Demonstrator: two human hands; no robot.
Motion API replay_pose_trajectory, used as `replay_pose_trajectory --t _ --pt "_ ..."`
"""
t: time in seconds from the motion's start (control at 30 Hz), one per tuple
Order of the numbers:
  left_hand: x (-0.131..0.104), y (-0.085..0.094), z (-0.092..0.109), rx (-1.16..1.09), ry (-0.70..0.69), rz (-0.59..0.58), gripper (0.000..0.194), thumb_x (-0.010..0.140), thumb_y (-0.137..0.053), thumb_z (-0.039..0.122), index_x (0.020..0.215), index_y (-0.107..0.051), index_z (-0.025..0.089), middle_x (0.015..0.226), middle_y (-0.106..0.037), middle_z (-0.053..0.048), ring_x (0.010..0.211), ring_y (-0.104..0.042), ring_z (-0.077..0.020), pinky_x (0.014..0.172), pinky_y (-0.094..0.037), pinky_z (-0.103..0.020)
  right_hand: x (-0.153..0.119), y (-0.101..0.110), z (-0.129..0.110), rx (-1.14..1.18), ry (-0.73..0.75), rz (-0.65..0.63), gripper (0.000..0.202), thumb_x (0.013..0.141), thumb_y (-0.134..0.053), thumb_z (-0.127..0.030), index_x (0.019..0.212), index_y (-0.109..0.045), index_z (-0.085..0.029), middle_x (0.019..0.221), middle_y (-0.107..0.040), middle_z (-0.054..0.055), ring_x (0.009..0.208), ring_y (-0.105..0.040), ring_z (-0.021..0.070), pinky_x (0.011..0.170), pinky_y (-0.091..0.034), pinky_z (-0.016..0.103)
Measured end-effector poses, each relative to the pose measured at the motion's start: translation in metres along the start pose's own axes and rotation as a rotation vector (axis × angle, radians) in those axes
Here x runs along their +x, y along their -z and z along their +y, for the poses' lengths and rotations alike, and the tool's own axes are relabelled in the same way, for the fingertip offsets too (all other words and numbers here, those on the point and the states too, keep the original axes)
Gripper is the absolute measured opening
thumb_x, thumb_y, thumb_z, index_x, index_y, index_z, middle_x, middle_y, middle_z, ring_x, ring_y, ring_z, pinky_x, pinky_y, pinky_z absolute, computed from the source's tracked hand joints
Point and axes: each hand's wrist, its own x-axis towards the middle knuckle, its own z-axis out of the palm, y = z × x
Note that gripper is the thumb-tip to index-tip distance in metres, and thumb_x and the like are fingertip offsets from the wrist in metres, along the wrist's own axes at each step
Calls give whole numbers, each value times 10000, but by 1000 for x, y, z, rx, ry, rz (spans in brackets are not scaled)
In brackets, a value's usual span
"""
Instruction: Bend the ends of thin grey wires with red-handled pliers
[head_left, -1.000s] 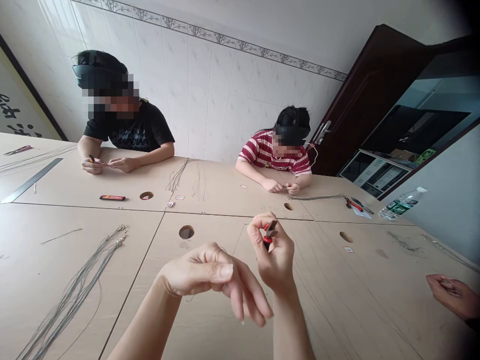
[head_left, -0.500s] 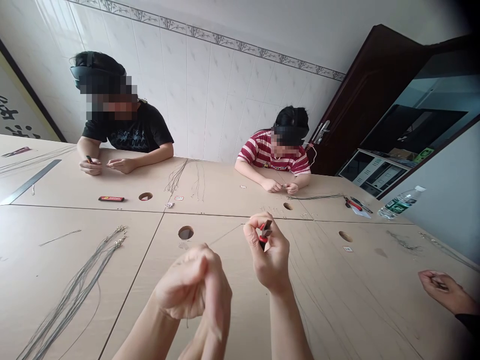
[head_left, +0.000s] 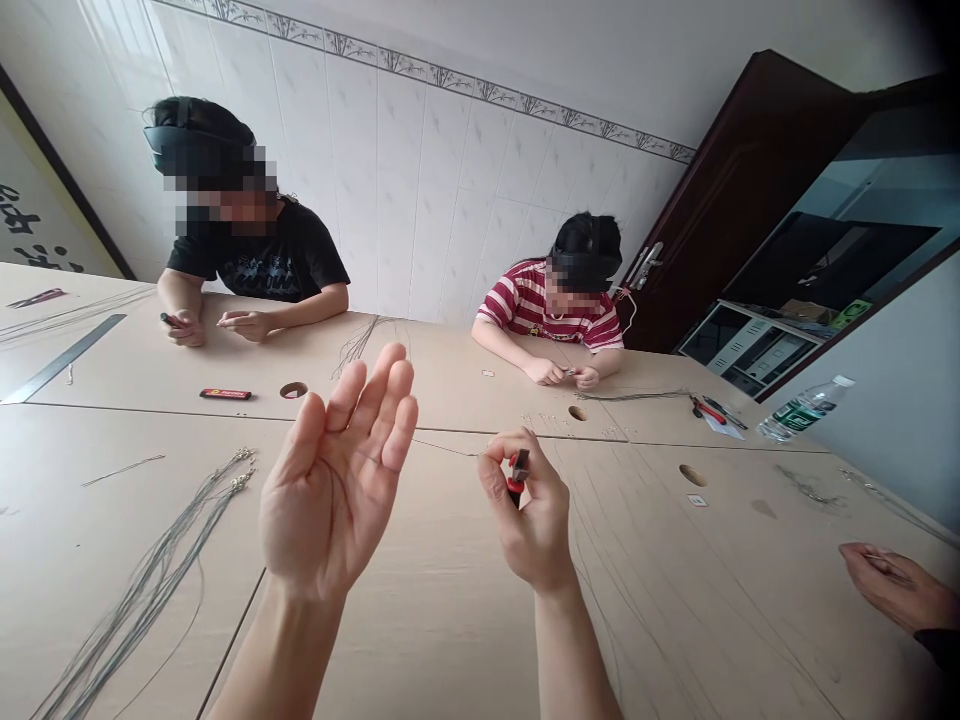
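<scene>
My left hand (head_left: 337, 490) is raised above the table with its palm turned up toward me, fingers stretched out and nothing lying in it. To its right, my right hand (head_left: 527, 515) is closed around small red-handled pliers (head_left: 519, 466), whose dark metal jaws stick up past the fingers. Between the thumb and forefinger of that hand runs the end of a thin cord (head_left: 446, 445), which reaches left toward the fingers of my left hand; where its far end lies is hidden. Several loose thin cords (head_left: 667, 560) lie on the table to the right.
A bundle of grey cords with metal ends (head_left: 172, 550) lies at left. Beyond are a red-black box (head_left: 226, 394), a steel ruler (head_left: 67, 358), a table hole (head_left: 577, 413) and a water bottle (head_left: 804, 410). Two people sit opposite; another person's hand (head_left: 896, 585) is at right.
My left hand has gone from a bent, turned posture to open and palm up, rising and moving left. My right hand keeps the pliers and has shifted slightly left.
</scene>
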Motion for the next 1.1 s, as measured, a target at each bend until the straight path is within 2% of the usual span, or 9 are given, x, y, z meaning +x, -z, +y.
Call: replay_pose_trajectory --t 0.13,0.27,0.37,0.5,0.63,0.73,0.9,1.1 --pt "6 0 -3 -107 18 23 505 1050 -236 294 1091 -733 220 1365 -628 0 1418 -382 -149 1158 -348 -256 0 -1 1 21 16 -5 148 948 -502 -162 812 -483 -219 784 -478 -2 705 -447 144 629 -364 286" --pt "12 2 -4 -187 78 114 502 1046 -187 233 1334 -588 141 1374 -619 -62 1395 -416 -129 1138 -362 -218 1 0 3 16 11 -2 153 946 -504 -157 809 -477 -219 791 -477 1 706 -441 145 626 -360 286" --pt "15 4 -11 -147 38 128 468 1041 -245 258 1273 -639 154 1404 -593 -66 1390 -432 -173 1154 -367 -281 0 -1 4 -3 19 -22 150 927 -502 -123 816 -474 -220 802 -492 1 717 -460 147 630 -359 287" --pt "14 6 -25 51 57 78 375 1019 -401 329 1059 -741 174 1398 -598 -60 1366 -467 -214 1142 -390 -315 -1 -5 2 -11 76 -72 172 887 -487 -68 831 -458 -228 799 -513 -6 736 -476 151 652 -362 288" --pt "4 2 -36 447 125 -70 347 976 -514 399 1015 -748 147 1339 -634 -111 1278 -549 -273 1067 -467 -357 -1 -5 3 -58 112 -52 168 891 -494 -75 848 -466 -235 799 -521 -6 760 -480 160 679 -380 289" --pt "-3 -1 -41 664 110 -137 363 971 -511 441 1027 -736 162 1310 -647 -102 1181 -612 -263 998 -513 -360 0 -4 5 -91 110 -17 147 911 -510 -99 867 -486 -238 829 -541 2 781 -493 164 695 -395 291" --pt "-5 -4 -41 759 50 -168 315 965 -527 414 1000 -717 166 1052 -739 -67 938 -681 -196 842 -568 -315 0 -3 6 -84 132 2 156 918 -499 -94 857 -486 -236 819 -542 4 789 -511 167 714 -413 302" --pt "-3 -1 -36 868 66 -132 333 985 -452 383 889 -692 172 807 -696 -22 730 -621 -147 709 -528 -285 0 -3 5 -90 149 12 167 914 -504 -76 858 -478 -232 811 -530 -4 769 -504 154 703 -404 300"
